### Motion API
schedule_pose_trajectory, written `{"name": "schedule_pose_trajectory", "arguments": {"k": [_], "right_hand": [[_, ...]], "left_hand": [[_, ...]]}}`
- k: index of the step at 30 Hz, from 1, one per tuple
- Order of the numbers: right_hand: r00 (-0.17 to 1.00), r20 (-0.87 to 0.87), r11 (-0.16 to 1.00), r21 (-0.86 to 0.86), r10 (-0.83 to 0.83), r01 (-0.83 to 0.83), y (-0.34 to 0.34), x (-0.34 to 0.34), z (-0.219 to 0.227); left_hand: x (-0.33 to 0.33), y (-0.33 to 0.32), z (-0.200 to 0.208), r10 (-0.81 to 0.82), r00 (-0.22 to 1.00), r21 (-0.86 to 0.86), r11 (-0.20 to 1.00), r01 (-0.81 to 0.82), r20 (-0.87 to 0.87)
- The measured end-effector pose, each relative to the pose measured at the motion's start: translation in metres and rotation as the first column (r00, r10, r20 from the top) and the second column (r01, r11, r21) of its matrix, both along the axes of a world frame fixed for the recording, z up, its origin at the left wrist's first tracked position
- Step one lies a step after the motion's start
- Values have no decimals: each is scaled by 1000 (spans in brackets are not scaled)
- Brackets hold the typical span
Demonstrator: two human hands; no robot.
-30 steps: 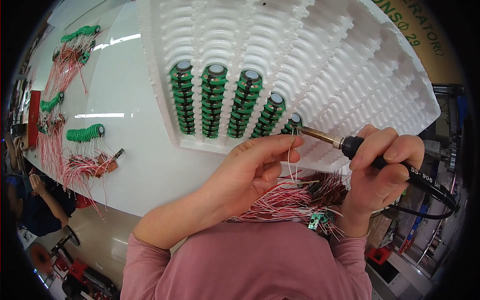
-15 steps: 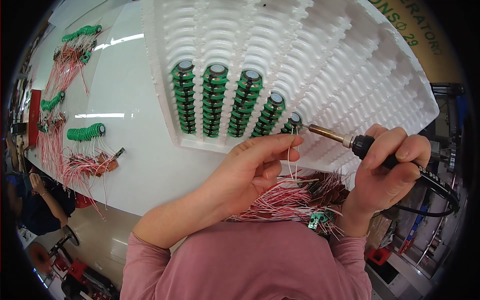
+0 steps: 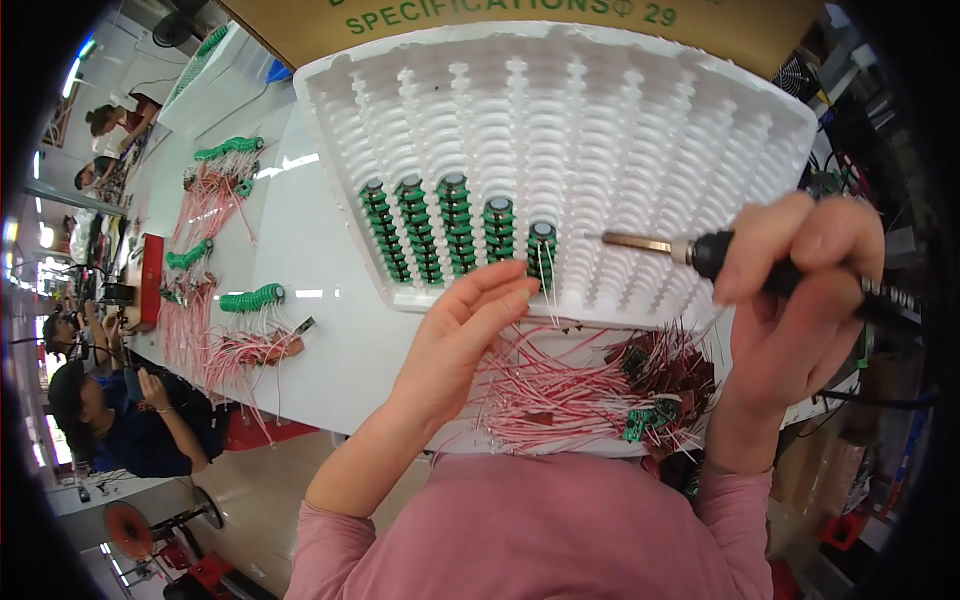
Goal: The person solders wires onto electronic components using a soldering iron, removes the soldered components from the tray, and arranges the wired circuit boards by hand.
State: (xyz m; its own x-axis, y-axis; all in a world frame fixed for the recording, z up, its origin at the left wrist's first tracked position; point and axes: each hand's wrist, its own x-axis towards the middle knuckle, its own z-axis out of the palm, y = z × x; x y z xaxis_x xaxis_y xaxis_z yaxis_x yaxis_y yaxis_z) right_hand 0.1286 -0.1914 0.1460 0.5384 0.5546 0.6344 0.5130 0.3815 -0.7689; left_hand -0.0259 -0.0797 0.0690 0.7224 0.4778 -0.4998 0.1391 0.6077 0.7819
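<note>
Whereas the right hand (image 3: pixel 802 250) grips a soldering iron (image 3: pixel 712 256), tip leftward and apart, the left hand (image 3: pixel 462 328) lies nearer, fingers narrowly parted, nothing visible between, just left of white wires (image 3: pixel 549 285) running near-to-far from the rightmost green stack (image 3: pixel 534 259).

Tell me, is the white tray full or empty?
The white tray is partly full: green discs sit in five columns, with bare grooves beyond.

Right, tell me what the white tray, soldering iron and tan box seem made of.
White tray: likely foam plastic, matt, with thick, rounded, moulded-looking ridges.
Soldering iron: metal barrel with a dull, brownish sheen; the black grip could be plastic or rubber.
Tan box: probably cardboard, matt with green print.
</note>
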Motion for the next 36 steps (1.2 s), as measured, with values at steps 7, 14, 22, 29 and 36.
{"name": "schedule_pose_trajectory", "arguments": {"k": [7,14,22,29,36], "right_hand": [[998,-28,997,-61,-47,45,-24,2,16],[997,-6,996,34,83,-83,-33,7,12],[989,-84,985,132,125,-114,-13,-11,11],[979,-202,997,68,-27,41,-3,-28,1],[969,-243,999,12,54,-52,17,-30,-20]], "left_hand": [[14,-31,4,-27,999,167,985,34,-43],[14,-44,0,56,998,291,955,-57,10],[-14,-24,1,21,999,413,910,-34,35],[-111,8,46,-202,978,227,956,186,52],[-233,70,12,361,900,657,744,-119,-245]]}}
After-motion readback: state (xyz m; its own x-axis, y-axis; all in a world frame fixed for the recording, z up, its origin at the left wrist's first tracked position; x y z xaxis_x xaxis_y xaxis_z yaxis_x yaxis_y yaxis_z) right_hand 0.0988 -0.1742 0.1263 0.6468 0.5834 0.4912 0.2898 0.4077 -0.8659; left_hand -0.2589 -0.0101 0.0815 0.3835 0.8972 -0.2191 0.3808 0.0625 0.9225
